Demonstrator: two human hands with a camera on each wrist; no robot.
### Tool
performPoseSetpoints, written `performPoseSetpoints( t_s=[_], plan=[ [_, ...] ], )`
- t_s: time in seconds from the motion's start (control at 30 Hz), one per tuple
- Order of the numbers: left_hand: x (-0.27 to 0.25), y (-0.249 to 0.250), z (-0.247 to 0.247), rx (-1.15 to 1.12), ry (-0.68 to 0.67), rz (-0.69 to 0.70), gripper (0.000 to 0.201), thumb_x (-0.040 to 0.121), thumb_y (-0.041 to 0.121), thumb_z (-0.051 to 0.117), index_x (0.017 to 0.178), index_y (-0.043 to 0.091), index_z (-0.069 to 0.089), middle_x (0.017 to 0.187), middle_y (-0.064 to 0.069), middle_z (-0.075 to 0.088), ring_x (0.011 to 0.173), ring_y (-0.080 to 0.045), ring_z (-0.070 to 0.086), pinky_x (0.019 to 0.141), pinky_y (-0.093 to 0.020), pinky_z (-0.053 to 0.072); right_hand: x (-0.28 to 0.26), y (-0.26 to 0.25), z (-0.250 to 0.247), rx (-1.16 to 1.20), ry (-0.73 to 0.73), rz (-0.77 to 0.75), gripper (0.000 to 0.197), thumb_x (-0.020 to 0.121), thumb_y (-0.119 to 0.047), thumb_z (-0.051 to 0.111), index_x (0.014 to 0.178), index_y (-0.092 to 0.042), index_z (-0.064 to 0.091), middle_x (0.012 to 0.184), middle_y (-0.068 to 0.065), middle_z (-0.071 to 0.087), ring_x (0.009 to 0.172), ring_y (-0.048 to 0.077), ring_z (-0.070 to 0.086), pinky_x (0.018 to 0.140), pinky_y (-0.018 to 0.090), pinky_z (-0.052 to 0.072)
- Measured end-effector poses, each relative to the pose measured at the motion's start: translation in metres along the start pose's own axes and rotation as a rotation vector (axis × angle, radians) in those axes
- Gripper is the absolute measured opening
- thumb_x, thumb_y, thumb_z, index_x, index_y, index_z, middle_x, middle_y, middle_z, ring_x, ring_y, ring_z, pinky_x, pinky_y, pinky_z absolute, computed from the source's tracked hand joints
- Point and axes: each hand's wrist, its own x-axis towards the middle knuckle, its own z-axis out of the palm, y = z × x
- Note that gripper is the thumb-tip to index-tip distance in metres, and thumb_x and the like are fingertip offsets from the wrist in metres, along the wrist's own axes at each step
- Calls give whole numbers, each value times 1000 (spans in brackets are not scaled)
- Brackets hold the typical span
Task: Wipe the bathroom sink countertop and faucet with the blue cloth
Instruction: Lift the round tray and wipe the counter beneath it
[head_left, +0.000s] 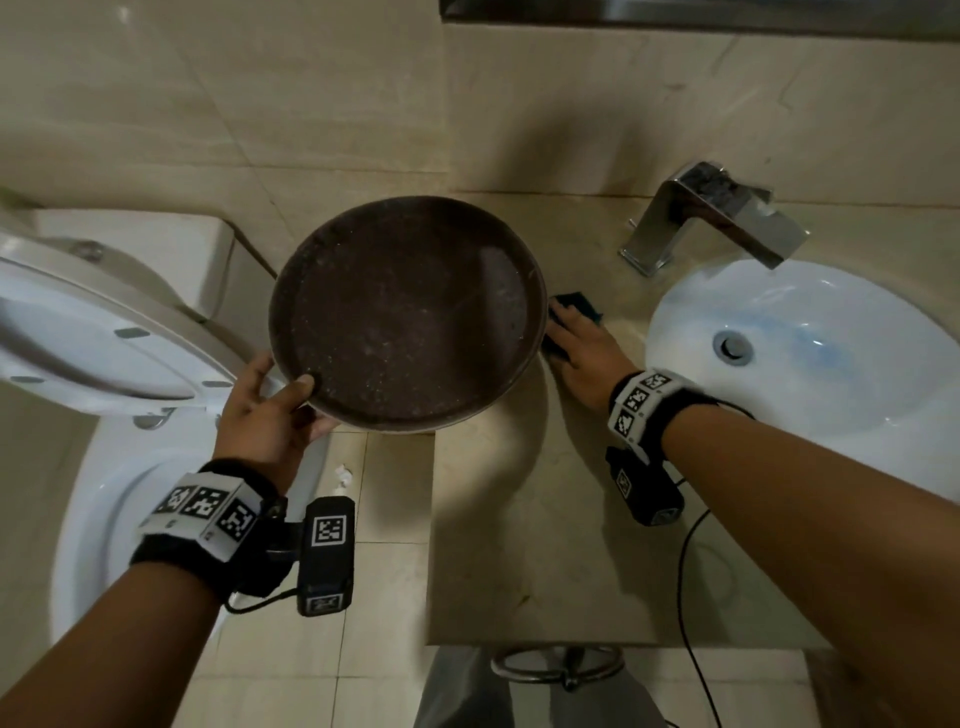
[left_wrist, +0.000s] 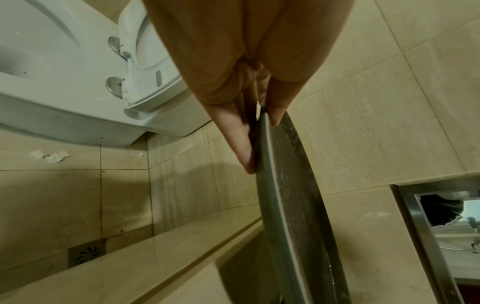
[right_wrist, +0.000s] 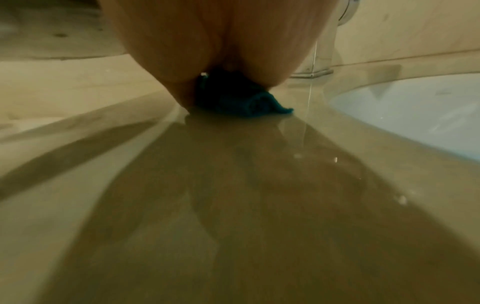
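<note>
The blue cloth (head_left: 577, 304) lies bunched on the beige countertop (head_left: 545, 545), left of the white sink (head_left: 810, 395). My right hand (head_left: 574, 340) rests flat on it, fingers straight, pressing it down. The right wrist view shows the cloth (right_wrist: 233, 100) under my right hand (right_wrist: 207, 51) on the glossy countertop (right_wrist: 233, 205). The chrome faucet (head_left: 717, 221) stands behind the sink, to the right of the cloth. My left hand (head_left: 293, 395) pinches the rim of a dark round tray (head_left: 410, 312), held tilted above the counter's left end. Thumb and fingers clamp that tray (left_wrist: 293, 205) edge-on.
A white toilet (head_left: 104, 322) with raised lid stands left of the counter. Tissue scraps (head_left: 340, 475) and a floor drain (left_wrist: 87, 251) are on the tiled floor. A metal towel ring (head_left: 558, 667) hangs under the counter's front edge. A mirror frame (left_wrist: 426, 236) runs above the tiled wall.
</note>
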Motion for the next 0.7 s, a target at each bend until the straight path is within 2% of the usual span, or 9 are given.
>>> performPoseSetpoints(
  t_s=[0.13,0.2,0.27,0.37,0.43,0.57,0.63,0.7],
  plan=[
    [-9,-8,-2,-10,14,6,54,91,-7,45,139,17,38,116,-12,60,87,-24,67,63,-33,58,-23,4,11,45,-15,-104,61,93,-19,51,147,-21,23,156,2,19,144,24,16,117,43,15],
    [-13,-13,-3,-10,35,3,54,91,-7,46,138,17,40,121,-15,58,93,-27,66,66,-35,59,-32,10,12,78,-25,-187,58,90,-12,54,143,-22,33,153,0,26,143,24,20,116,44,18],
    [-19,-19,-2,0,52,-3,52,91,-6,46,138,17,41,126,-16,56,100,-30,64,68,-38,60,-44,16,10,145,-35,-239,55,87,-4,55,138,-22,43,149,-1,34,141,21,26,117,41,18],
    [-30,-28,2,8,57,6,52,92,-5,46,138,18,40,125,-16,56,99,-30,64,68,-38,60,-70,26,6,224,-71,-246,51,86,6,52,129,-20,55,143,-3,43,134,8,27,114,26,15],
    [-41,-35,6,3,63,13,53,92,-6,45,139,18,39,122,-16,57,99,-30,63,67,-38,60,-88,37,3,266,-73,-260,47,85,9,53,122,-19,61,137,-3,51,130,6,31,112,22,19],
    [-61,-48,13,-33,82,18,52,92,-6,45,138,18,40,111,-11,61,98,-30,63,67,-39,60,-119,59,-7,291,-47,-226,39,83,9,57,111,-16,68,127,0,60,123,5,39,110,22,23],
    [-70,-54,17,-46,91,21,50,92,-7,45,135,18,42,108,-9,62,95,-28,63,64,-37,60,-131,67,-13,284,-28,-175,38,83,10,56,109,-15,69,125,1,61,122,6,41,107,13,19],
    [-77,-60,20,-41,94,21,49,92,-7,45,133,21,44,106,-8,62,94,-27,64,64,-36,60,-140,76,-18,275,-9,-115,38,83,11,55,108,-13,70,124,3,61,124,12,45,102,6,17]
  ],
)
